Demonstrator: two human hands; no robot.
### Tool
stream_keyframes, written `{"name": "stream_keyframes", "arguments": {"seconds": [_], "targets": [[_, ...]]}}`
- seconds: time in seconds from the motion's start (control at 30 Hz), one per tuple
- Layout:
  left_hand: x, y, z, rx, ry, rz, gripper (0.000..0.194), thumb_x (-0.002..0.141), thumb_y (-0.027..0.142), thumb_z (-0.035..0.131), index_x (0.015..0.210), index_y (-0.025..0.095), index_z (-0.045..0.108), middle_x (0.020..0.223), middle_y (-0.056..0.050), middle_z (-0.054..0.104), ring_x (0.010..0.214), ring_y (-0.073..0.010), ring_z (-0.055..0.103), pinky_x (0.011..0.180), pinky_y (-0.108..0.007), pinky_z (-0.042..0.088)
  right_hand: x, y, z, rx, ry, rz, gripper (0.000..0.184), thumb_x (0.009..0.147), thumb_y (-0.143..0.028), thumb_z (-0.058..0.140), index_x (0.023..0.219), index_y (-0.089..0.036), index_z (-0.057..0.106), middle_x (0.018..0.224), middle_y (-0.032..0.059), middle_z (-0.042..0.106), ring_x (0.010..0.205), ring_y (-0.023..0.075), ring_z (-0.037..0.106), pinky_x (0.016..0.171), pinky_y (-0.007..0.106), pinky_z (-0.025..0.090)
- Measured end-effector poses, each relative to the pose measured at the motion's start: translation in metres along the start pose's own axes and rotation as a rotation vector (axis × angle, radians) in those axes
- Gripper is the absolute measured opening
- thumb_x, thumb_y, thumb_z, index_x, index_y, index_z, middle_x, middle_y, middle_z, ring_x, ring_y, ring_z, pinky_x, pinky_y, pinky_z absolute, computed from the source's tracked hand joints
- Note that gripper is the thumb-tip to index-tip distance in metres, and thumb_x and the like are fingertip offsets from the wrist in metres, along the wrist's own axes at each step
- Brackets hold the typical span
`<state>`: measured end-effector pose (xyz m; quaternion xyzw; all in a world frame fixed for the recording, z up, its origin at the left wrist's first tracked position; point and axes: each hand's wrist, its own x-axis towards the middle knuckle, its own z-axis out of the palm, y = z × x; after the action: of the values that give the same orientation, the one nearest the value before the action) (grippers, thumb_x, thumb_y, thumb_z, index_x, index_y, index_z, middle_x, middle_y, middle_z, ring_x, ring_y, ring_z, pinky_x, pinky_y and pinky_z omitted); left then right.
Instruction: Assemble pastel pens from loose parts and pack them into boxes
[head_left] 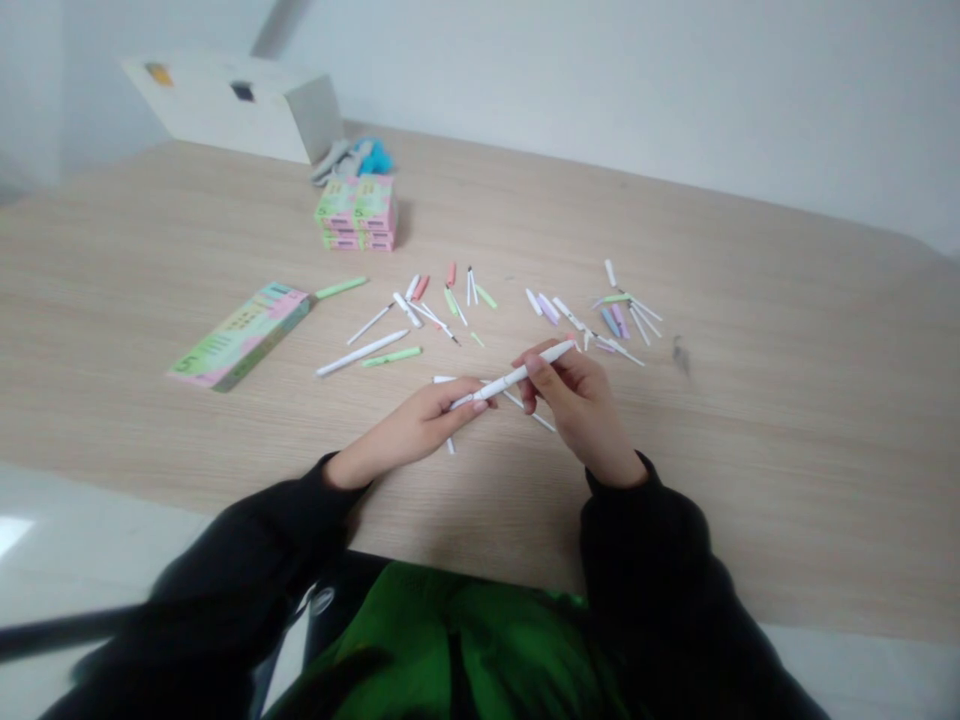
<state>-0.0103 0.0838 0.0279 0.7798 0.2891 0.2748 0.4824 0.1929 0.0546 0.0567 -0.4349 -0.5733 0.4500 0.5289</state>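
Note:
A white pen [510, 378] slants up to the right between my hands, above the front part of the table. Its lower left end is pinched by my left hand [427, 420], thumb on top. My right hand [574, 400] grips the upper right part between thumb and fingers. Under the hands lie several thin white pen parts [536, 412], partly hidden. Beyond the left hand are a white pen [364, 353] and a green pen [393, 357]. Past the right hand lies a group of loose caps, barrels and refills, among them a purple piece [620, 322].
A long pastel box [240, 335] lies at left, with a green pen [342, 288] by its corner. Stacked small pastel boxes [357, 215], a grey and blue cloth-like item [352, 160] and a white box [232, 115] stand farther back. More pen parts [427, 312] are scattered mid-table.

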Motion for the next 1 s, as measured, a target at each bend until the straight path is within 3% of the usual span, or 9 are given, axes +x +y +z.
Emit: {"name": "stream_keyframes", "arguments": {"seconds": [0.23,0.43,0.63,0.8,0.93,1.0], "targets": [[-0.003,0.004,0.001,-0.072,-0.028,-0.062,0.031,0.099,0.043,0.051,0.101,0.016,0.066,0.091,-0.004,0.064,0.081,-0.0180,0.057,0.074,-0.029,0.047,0.002,0.003,0.000,0.020,-0.056,-0.044,0.039,0.084,-0.056,0.074,0.079,-0.018,0.067,0.061,-0.0045,0.058,0.053,0.0084,0.054,0.052,0.023,0.048],[-0.008,0.005,0.002,-0.287,-0.030,-0.146,0.042,0.104,0.048,0.039,0.096,0.016,0.066,0.063,0.004,0.040,0.060,-0.0135,0.040,0.061,-0.026,0.039,0.002,0.005,0.000,0.030,-0.074,-0.009,0.038,0.081,-0.056,0.078,0.080,-0.019,0.073,0.063,-0.0029,0.060,0.056,0.0090,0.055,0.053,0.023,0.048],[-0.005,0.000,-0.002,-0.221,0.146,-0.061,0.024,0.090,0.039,0.070,0.096,0.016,0.070,0.088,-0.002,0.065,0.082,-0.0159,0.056,0.073,-0.026,0.041,0.000,0.006,0.006,0.030,-0.036,-0.039,0.034,0.080,-0.053,0.080,0.082,-0.019,0.075,0.070,-0.0004,0.068,0.061,0.0099,0.058,0.059,0.024,0.051],[-0.003,0.000,-0.003,-0.202,0.165,-0.122,0.043,0.098,0.049,0.054,0.072,0.016,0.064,0.061,0.003,0.049,0.059,-0.0120,0.041,0.060,-0.025,0.033,0.000,0.010,0.009,-0.007,-0.029,-0.052,0.036,0.083,-0.055,0.075,0.086,-0.019,0.075,0.065,-0.0013,0.065,0.061,0.0111,0.060,0.060,0.025,0.052],[-0.001,0.000,-0.003,-0.227,0.257,-0.098,0.026,0.087,0.042,0.072,0.084,0.016,0.071,0.085,-0.003,0.068,0.078,-0.0160,0.056,0.074,-0.027,0.041,0.001,0.015,0.009,-0.015,-0.040,-0.046,0.037,0.083,-0.057,0.075,0.085,-0.020,0.075,0.068,-0.0002,0.066,0.065,0.0121,0.061,0.062,0.026,0.052],[-0.001,-0.002,-0.001,-0.299,0.266,-0.113,0.028,0.088,0.043,0.071,0.092,0.016,0.073,0.088,-0.004,0.068,0.082,-0.0175,0.057,0.075,-0.028,0.041,0.001,0.017,0.010,0.000,-0.041,-0.040,0.037,0.084,-0.057,0.074,0.087,-0.020,0.075,0.070,0.0010,0.069,0.067,0.0131,0.063,0.065,0.028,0.054]]}}
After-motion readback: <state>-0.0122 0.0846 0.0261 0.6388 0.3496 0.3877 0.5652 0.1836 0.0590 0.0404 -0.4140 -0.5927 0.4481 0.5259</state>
